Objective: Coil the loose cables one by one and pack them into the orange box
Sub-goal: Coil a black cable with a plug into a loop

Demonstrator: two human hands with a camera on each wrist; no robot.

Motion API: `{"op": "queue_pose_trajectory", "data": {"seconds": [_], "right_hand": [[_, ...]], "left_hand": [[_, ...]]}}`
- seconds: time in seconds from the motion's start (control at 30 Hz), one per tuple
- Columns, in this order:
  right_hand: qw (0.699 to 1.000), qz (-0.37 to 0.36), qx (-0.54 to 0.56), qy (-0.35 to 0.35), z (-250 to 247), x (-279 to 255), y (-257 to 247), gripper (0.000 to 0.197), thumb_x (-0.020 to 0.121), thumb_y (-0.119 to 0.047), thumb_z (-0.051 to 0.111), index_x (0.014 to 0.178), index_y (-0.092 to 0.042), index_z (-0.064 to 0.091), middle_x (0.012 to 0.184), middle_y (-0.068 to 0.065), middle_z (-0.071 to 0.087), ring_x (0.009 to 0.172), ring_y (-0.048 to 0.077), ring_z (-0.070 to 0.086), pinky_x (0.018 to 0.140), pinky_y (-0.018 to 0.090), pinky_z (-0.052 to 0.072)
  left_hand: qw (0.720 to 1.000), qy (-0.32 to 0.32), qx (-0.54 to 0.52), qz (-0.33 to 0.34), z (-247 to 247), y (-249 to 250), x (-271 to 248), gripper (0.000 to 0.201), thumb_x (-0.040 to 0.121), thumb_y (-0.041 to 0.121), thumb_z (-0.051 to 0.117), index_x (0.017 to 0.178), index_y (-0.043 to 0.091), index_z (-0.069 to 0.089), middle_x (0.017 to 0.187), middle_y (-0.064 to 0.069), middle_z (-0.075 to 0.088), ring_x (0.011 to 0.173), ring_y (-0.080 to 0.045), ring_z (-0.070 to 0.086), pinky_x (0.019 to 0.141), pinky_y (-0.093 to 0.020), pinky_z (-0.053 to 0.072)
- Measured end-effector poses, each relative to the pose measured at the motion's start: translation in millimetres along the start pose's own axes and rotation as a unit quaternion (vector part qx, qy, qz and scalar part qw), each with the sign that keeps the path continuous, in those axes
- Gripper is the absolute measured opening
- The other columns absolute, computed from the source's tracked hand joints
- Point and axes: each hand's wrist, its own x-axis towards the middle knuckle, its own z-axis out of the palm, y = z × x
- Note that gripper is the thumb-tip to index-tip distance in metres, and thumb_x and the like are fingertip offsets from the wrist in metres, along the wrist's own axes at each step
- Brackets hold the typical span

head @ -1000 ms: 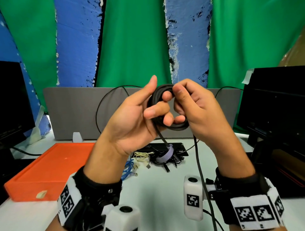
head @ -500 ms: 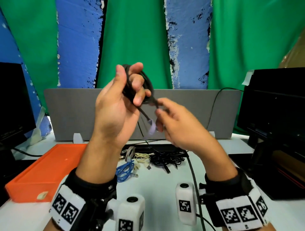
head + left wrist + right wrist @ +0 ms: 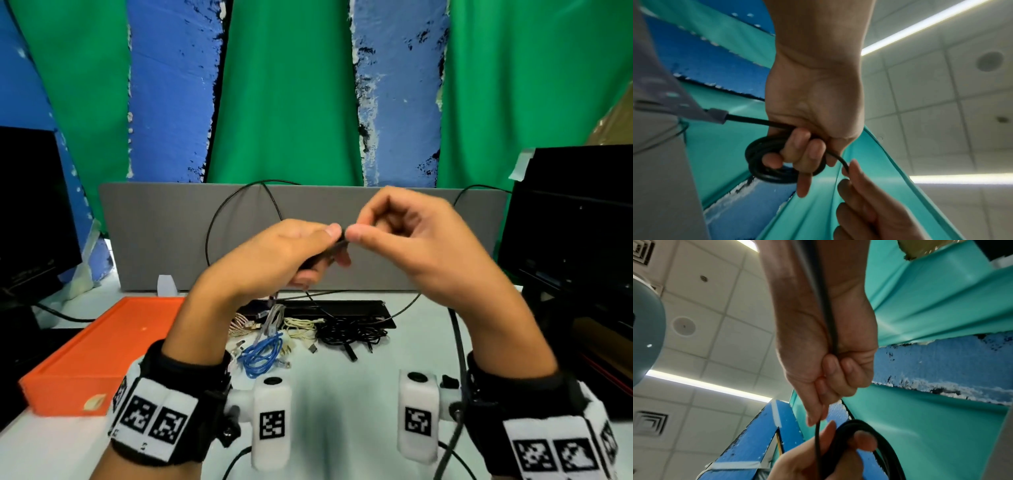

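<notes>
My left hand (image 3: 291, 253) is raised above the desk with its fingers curled round a small coil of black cable (image 3: 764, 162). A grey strap (image 3: 717, 116) sits on the strand leaving the coil. My right hand (image 3: 394, 233) meets the left thumb and pinches the cable's free strand (image 3: 818, 423) between thumb and fingertips. That strand runs on down along my right wrist (image 3: 826, 305). In the head view the coil (image 3: 325, 255) is mostly hidden behind the left hand. The orange box (image 3: 102, 342) lies on the desk at the left.
Loose cables (image 3: 291, 332) in blue, white, grey and black are piled mid-desk before a flat black device (image 3: 342, 308). A grey partition (image 3: 154, 240) with a thin black cable looped on it backs the desk. Dark monitors (image 3: 30, 212) (image 3: 575, 240) stand on both sides.
My left hand has come down from its raised position with the coil. My right hand has left the grey strap and now pinches the strand beside the left thumb.
</notes>
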Motion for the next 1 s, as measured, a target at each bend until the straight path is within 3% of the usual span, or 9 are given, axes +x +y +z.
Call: {"op": "queue_pose_trajectory", "data": {"seconds": [0.07,0.23,0.33,0.43,0.57,0.7,0.77,0.87,1.0], "right_hand": [[0.999,-0.011,0.022,0.045,-2.0,1.7,2.9,0.017,0.087,-0.02,0.076,0.078,-0.017,0.061,0.061,-0.004,0.047,0.058,0.008,0.038,0.055,0.016,0.032],[0.993,-0.053,-0.008,0.107,7.3,6.2,9.4,0.015,0.099,-0.024,0.06,0.085,-0.022,0.061,0.061,-0.014,0.048,0.055,0.001,0.038,0.055,0.015,0.031],[0.989,-0.046,-0.07,0.125,11.7,8.4,17.8,0.017,0.105,-0.027,0.049,0.1,-0.029,0.065,0.064,-0.006,0.048,0.057,0.009,0.042,0.054,0.029,0.037],[0.987,0.01,-0.141,0.074,18.5,9.1,25.2,0.022,0.106,-0.027,0.047,0.117,-0.025,0.066,0.069,0.004,0.056,0.067,0.024,0.054,0.067,0.043,0.049],[0.966,0.077,-0.233,-0.078,33.3,6.3,26.5,0.024,0.106,-0.031,0.044,0.123,-0.025,0.06,0.072,-0.013,0.054,0.072,0.014,0.056,0.07,0.04,0.048],[0.947,0.087,-0.246,-0.185,49.7,4.4,15.4,0.02,0.105,-0.033,0.046,0.116,-0.028,0.062,0.082,-0.016,0.06,0.071,0.005,0.054,0.066,0.034,0.044],[0.958,0.06,-0.228,-0.161,50.7,4.1,7.4,0.019,0.105,-0.031,0.046,0.113,-0.028,0.063,0.09,-0.018,0.064,0.076,0.005,0.055,0.072,0.032,0.045],[0.968,0.019,-0.244,-0.057,42.7,3.9,4.4,0.014,0.105,-0.032,0.046,0.103,-0.03,0.059,0.092,-0.014,0.068,0.084,0.016,0.06,0.076,0.037,0.047],[0.953,-0.031,-0.296,0.053,33.1,3.8,7.5,0.017,0.103,-0.036,0.047,0.096,-0.023,0.054,0.081,-0.011,0.063,0.076,0.019,0.056,0.068,0.039,0.047]], "left_hand": [[0.995,-0.041,-0.095,0.011,0.8,-2.2,-0.3,0.063,0.105,0.039,0.036,0.09,-0.019,0.057,0.045,0.009,0.042,0.048,-0.014,0.036,0.055,-0.02,0.037],[0.915,-0.045,-0.391,0.09,3.6,0.4,3.4,0.04,0.1,0.035,0.044,0.075,0.009,0.06,0.043,0.009,0.019,0.035,-0.011,0.02,0.048,-0.026,0.038],[0.834,-0.026,-0.532,0.142,-3.1,6.4,7.1,0.041,0.101,0.038,0.034,0.079,0.013,0.058,0.045,0.008,0.018,0.036,-0.009,0.016,0.051,-0.022,0.039],[0.776,0.045,-0.604,0.175,-11.9,8.2,8.2,0.042,0.106,0.039,0.028,0.088,0.012,0.055,0.047,0.006,0.03,0.04,-0.007,0.024,0.061,-0.021,0.042],[0.813,0.253,-0.495,0.174,-12.8,-0.5,15.1,0.04,0.108,0.038,0.026,0.094,0.012,0.053,0.057,0.007,0.045,0.05,-0.011,0.042,0.07,-0.026,0.045],[0.886,0.374,-0.188,0.197,-5.2,-7.5,20.4,0.03,0.108,0.028,0.029,0.095,0.011,0.05,0.065,0.0,0.065,0.061,-0.017,0.064,0.069,-0.027,0.051],[0.914,0.364,0.039,0.175,-4.6,-16.1,20.7,0.028,0.107,0.033,0.033,0.097,0.013,0.049,0.07,0.0,0.068,0.065,-0.016,0.067,0.065,-0.031,0.054],[0.905,0.278,0.305,0.102,-4.1,-24.9,18.7,0.041,0.102,0.051,0.03,0.09,0.018,0.05,0.068,0.001,0.063,0.062,-0.022,0.061,0.057,-0.044,0.049],[0.975,0.177,0.128,0.033,-0.2,-12.3,13.3,0.06,0.104,0.051,0.031,0.06,0.017,0.055,0.043,0.007,0.049,0.041,-0.008,0.043,0.048,-0.027,0.035]]}}
